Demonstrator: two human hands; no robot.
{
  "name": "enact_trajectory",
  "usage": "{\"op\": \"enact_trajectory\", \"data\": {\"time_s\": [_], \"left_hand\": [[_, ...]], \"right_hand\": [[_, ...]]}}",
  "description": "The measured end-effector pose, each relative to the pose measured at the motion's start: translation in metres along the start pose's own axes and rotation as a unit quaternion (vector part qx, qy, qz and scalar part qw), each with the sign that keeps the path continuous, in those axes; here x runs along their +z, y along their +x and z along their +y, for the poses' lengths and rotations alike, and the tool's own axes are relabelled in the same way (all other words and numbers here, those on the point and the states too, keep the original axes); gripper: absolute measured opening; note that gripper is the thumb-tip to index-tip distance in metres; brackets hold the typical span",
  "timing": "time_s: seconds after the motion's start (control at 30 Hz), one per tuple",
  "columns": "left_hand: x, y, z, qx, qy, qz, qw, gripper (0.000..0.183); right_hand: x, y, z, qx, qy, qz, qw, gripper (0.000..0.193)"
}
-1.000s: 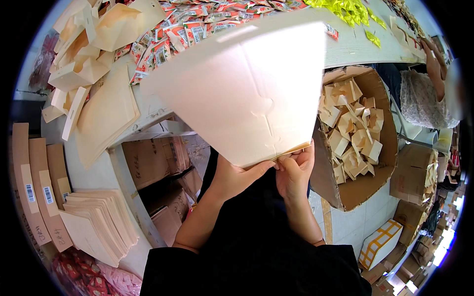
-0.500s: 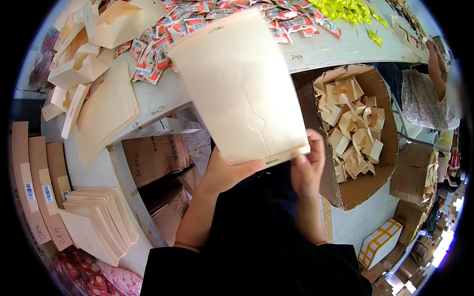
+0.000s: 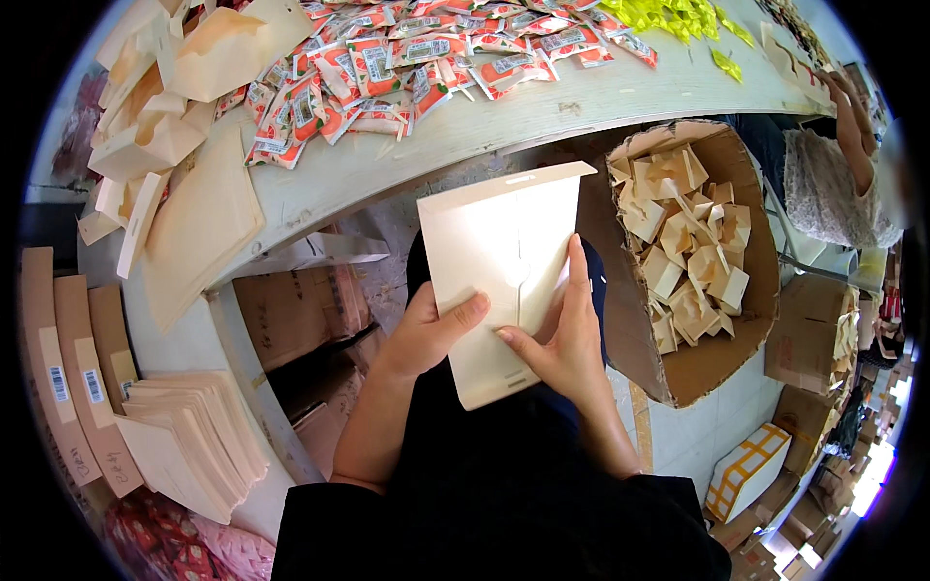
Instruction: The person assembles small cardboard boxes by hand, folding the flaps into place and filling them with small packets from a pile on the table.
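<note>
A cream flat-folded cardboard box (image 3: 480, 252) is held upright over my lap, with a seam down its middle and a slotted flap bent at the top. My left hand (image 3: 431, 334) grips its left edge, the thumb pressed on the front face. My right hand (image 3: 567, 353) holds the right edge, its thumb on the front near the seam and its fingers extended along the side. The fingers behind the board are partly hidden. Beyond it, red and white sealed packets (image 3: 426, 48) lie piled on the pale table (image 3: 465, 131).
Opened cream boxes (image 3: 218, 58) and flat sheets (image 3: 199, 218) lie at upper left. A stack of flat cards (image 3: 194, 441) stands lower left. At right, a large carton (image 3: 717, 382) holds several folded pieces. Yellow-green packets (image 3: 668, 17) lie far right, near another person's arm (image 3: 852, 136).
The flat-folded box has come down and nearer to me, off the view of the packets, and its top flap is now bent. Both hands have shifted from its bottom edge up its sides.
</note>
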State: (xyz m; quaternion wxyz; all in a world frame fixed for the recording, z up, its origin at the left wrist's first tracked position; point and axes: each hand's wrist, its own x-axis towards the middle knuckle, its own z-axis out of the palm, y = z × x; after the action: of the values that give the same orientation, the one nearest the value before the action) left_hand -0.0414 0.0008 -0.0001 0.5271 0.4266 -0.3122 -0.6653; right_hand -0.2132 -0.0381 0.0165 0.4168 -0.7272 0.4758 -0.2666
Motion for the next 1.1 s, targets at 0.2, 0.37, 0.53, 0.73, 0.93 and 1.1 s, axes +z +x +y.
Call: {"op": "enact_trajectory", "data": {"time_s": [0.2,0.37,0.53,0.73,0.93,1.1], "left_hand": [[-0.001,-0.005,-0.004,0.019,-0.028,-0.144,0.989,0.044],[0.008,-0.001,-0.003,0.090,0.137,-0.113,0.980,0.037],[0.015,0.002,-0.011,0.141,0.214,0.041,0.966,0.026],[0.020,0.007,-0.015,0.148,0.256,0.122,0.947,0.031],[0.025,0.000,-0.020,0.245,0.350,0.091,0.900,0.028],[0.023,0.002,-0.021,0.311,0.430,0.097,0.842,0.015]], "right_hand": [[0.014,-0.005,0.011,-0.044,0.010,0.064,0.997,0.108],[0.005,-0.003,0.002,-0.031,-0.031,0.093,0.995,0.093],[-0.008,0.007,0.005,-0.118,-0.104,0.298,0.942,0.037],[0.013,-0.022,-0.005,-0.268,-0.089,0.269,0.921,0.018],[0.031,-0.018,0.003,-0.055,0.026,0.013,0.998,0.070],[0.040,-0.014,0.005,-0.056,0.048,0.095,0.993,0.064]]}}
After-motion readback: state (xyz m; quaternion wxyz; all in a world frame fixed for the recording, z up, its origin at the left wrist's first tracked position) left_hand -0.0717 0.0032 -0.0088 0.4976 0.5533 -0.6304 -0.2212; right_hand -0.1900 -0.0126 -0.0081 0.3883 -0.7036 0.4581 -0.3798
